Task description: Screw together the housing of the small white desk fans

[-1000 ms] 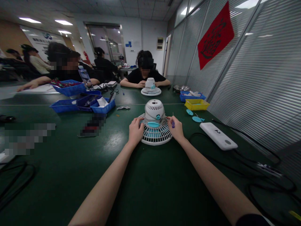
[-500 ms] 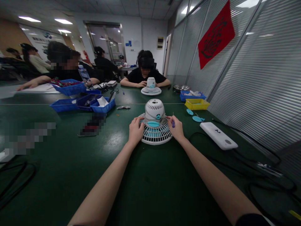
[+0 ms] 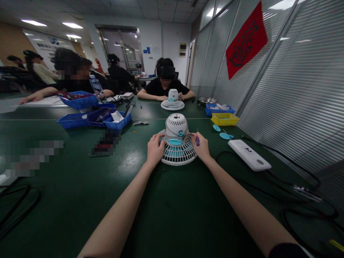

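A white fan [image 3: 176,125] with a slatted round grille and light-blue parts lies grille-down on the green table [image 3: 172,200]. My left hand [image 3: 156,148] grips the left edge of the grille, its fingers closed round the rim. On the right side, my right hand [image 3: 201,145] has its fingers pressed together at the grille, with a small purple-handled screwdriver [image 3: 198,141] held among them, its thin shaft pointing up. The fingertips of both hands are partly hidden against the grille.
Blue bins [image 3: 118,121] stand at the left. A yellow bin [image 3: 225,119], light-blue round parts [image 3: 225,136] and a white power bank [image 3: 249,154] with black cables lie at the right. Across the table, a person handles another fan [image 3: 172,101].
My hands and the near fan have not visibly moved. Across the table, the other fan has turned slightly and the person's hands have shifted around it.
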Available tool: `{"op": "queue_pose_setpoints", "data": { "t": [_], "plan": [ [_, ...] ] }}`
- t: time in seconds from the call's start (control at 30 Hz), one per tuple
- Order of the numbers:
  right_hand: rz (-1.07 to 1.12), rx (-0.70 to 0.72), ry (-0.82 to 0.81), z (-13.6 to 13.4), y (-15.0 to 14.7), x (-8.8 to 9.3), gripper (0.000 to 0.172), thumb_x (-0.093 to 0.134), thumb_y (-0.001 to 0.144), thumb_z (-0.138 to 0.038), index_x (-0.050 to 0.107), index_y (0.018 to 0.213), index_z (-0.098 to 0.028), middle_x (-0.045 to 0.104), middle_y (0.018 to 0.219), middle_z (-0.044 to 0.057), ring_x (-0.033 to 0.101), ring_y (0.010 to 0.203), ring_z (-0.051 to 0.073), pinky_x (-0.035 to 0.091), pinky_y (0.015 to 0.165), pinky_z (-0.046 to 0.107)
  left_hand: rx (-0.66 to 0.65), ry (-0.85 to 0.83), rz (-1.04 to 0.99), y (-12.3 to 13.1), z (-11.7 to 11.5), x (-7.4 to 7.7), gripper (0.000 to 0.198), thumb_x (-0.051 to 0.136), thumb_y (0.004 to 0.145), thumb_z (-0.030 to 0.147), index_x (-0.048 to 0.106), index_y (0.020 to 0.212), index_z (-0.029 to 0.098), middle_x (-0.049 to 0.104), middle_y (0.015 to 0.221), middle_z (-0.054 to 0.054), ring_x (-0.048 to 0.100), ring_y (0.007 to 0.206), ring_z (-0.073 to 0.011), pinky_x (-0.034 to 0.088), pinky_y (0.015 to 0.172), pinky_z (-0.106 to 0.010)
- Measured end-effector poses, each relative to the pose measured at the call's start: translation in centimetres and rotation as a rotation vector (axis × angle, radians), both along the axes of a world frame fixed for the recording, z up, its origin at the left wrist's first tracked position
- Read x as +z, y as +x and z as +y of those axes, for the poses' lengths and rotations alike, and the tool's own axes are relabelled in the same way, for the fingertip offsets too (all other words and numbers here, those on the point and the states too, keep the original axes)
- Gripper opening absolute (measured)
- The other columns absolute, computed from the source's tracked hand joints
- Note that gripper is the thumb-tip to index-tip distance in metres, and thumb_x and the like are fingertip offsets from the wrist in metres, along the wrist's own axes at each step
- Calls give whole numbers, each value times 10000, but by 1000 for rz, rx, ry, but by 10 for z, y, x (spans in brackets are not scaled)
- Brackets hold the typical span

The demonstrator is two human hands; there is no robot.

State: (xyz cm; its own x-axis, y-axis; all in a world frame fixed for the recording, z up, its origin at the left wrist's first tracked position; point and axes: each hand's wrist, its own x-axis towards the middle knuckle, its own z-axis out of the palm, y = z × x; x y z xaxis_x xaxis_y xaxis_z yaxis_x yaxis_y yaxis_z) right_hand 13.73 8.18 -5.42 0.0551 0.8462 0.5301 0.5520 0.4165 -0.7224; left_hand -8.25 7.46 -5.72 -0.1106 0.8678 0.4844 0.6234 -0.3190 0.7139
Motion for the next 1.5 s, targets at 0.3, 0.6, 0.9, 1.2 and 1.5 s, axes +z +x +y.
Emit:
{"op": "queue_pose_setpoints", "data": {
  "t": [0.3, 0.6, 0.9, 1.2, 1.5],
  "plan": [
    [-15, 0, 15, -1, -1, 1, 201, 467, 867, -260, 356, 701, -277, 732, 1070, 158, 686, 1031, 292, 533, 894, 487, -7, -1, 0, 0, -1, 1, 296, 448, 844, 181, 680, 1025, 211, 681, 1153, -93, 611, 1159, -265, 439, 1078, -474],
    [-28, -21, 12, 0, 0, 1, 209, 476, 872, -251, 358, 701, -275, 738, 1062, 139, 692, 1020, 285, 530, 905, 485, 2, -6, -10, 1, -2, 2, 298, 455, 840, 172, 684, 1022, 229, 684, 1147, -73, 611, 1162, -258, 440, 1078, -466],
    [-10, -18, 9, -1, -2, 1, 215, 481, 881, -253, 357, 706, -272, 732, 1082, 154, 690, 1030, 288, 530, 905, 488, 3, -11, -7, 1, -3, 4, 303, 450, 840, 169, 686, 1022, 219, 681, 1150, -87, 612, 1157, -267, 437, 1078, -476],
    [-5, -18, 12, -1, -2, 1, 210, 470, 868, -243, 351, 698, -274, 731, 1063, 156, 691, 1024, 297, 527, 894, 481, 1, -20, -2, 1, -3, 4, 299, 443, 845, 166, 678, 1023, 216, 679, 1157, -87, 611, 1165, -258, 427, 1091, -465],
    [-16, -10, 33, 2, 0, -2, 213, 472, 861, -234, 341, 699, -279, 738, 1051, 146, 690, 1019, 297, 522, 895, 484, -1, -22, 7, 0, -2, 3, 299, 441, 848, 167, 673, 1033, 201, 676, 1175, -96, 606, 1179, -266, 432, 1084, -469]
  ]
}}
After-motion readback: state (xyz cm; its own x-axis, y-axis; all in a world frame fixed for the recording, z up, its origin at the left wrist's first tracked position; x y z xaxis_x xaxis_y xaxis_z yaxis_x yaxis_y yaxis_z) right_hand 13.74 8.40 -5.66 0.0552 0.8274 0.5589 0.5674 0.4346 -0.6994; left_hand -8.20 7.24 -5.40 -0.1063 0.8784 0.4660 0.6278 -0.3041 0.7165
